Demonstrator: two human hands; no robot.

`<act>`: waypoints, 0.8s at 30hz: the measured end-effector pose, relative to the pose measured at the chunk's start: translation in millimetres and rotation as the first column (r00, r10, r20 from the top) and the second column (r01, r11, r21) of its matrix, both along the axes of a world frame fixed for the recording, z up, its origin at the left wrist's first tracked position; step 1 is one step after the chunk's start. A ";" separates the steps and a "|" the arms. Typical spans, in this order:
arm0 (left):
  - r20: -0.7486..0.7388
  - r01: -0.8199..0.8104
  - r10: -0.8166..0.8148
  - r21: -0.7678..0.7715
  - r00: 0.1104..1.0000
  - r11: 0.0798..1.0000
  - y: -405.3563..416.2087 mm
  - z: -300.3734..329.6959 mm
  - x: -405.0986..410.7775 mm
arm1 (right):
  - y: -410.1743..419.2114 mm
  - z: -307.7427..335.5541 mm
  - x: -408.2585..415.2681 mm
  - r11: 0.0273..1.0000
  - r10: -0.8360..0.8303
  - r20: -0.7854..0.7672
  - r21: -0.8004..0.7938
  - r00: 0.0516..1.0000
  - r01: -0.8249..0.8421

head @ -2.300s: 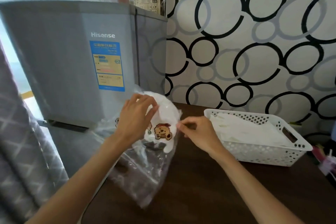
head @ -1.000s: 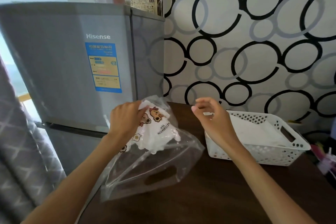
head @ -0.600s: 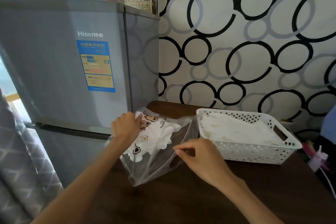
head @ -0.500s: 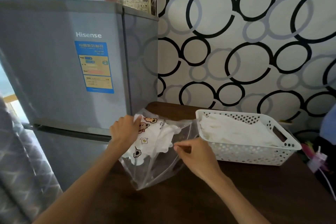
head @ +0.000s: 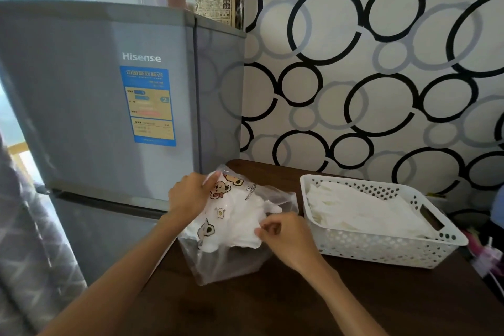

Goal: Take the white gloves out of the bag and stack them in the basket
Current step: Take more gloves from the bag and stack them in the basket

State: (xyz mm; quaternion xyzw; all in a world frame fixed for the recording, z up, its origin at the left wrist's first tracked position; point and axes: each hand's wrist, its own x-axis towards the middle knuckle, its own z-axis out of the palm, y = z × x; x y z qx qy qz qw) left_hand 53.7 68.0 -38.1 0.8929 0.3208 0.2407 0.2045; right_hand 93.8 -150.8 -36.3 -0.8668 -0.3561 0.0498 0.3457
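— Two hands were on the bag (head: 231, 262), weren't they?

— Both. The left hand (head: 188, 195) gripped the clear bag's upper left part, fingers curled over the plastic by the printed bears. The right hand (head: 286, 234) pinched at the white gloves (head: 237, 224) bunched inside, thumb and fingertips closed together on the fabric at the bag's right side.

— Where did the bag sit?

— At the tabletop's (head: 272, 308) left edge, toward the back corner, just beside the grey fridge (head: 95, 103). Its lower part sagged onto the dark wood; whether its mouth was open, I could not tell.

— And the basket (head: 381, 251)?

— Just right of the bag, near the tabletop's back edge, under the ringed wallpaper (head: 368, 63). White, perforated, with a handle slot in its right wall. A flat pile of stacked gloves (head: 362, 213) already lay in it, reaching near the rim.

— Did the right hand touch the basket?

— No, it was close to the basket's left wall but apart.
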 end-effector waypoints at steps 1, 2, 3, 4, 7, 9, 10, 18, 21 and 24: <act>-0.017 -0.019 0.020 0.056 1.000 0.998 0.5 -0.4 3.5 | -4.0 3.1 -2.0 0.998 0.064 -0.029 -0.014 0.998 -0.064; -0.030 -0.039 0.043 0.111 0.999 0.993 -0.2 0.2 6.5 | -8.5 7.1 -3.9 0.991 0.125 -0.061 -0.030 0.990 -0.127; -0.040 -0.055 0.062 0.157 0.997 0.986 -0.9 0.8 9.7 | -13.0 11.6 -5.5 0.982 0.179 -0.106 -0.043 0.978 -0.184; -0.048 -0.062 0.072 0.184 0.996 0.981 -0.4 0.5 12.9 | -17.1 16.1 -6.2 0.973 0.216 -0.170 -0.047 0.962 -0.227; -0.087 -0.021 0.035 0.158 0.996 0.987 -1.3 3.1 18.7 | -24.9 20.9 -3.3 0.983 0.182 -0.338 0.037 0.924 -0.180; -0.099 0.039 -0.026 0.131 0.995 0.991 -9.2 10.7 16.0 | -26.4 17.5 0.2 0.991 0.113 -0.399 0.112 0.910 -0.074; -0.086 0.061 -0.049 0.145 0.995 0.988 -15.9 16.4 10.5 | -26.6 14.4 1.6 0.990 0.090 -0.423 0.135 0.902 -0.036; -0.678 0.367 -0.305 -0.056 0.669 0.928 -49.7 2.2 -46.8 | -30.7 -0.3 9.7 0.992 0.041 -0.446 0.128 0.894 0.018; -0.672 0.393 -0.368 -0.124 0.643 0.911 -50.3 -8.3 -33.4 | -35.7 -1.2 8.8 0.997 0.076 -0.396 0.039 0.915 -0.066; -0.648 0.437 -0.405 -0.122 0.646 0.891 -45.9 -12.4 -20.3 | -40.3 -7.5 5.3 0.988 0.120 -0.149 -0.076 0.981 -0.133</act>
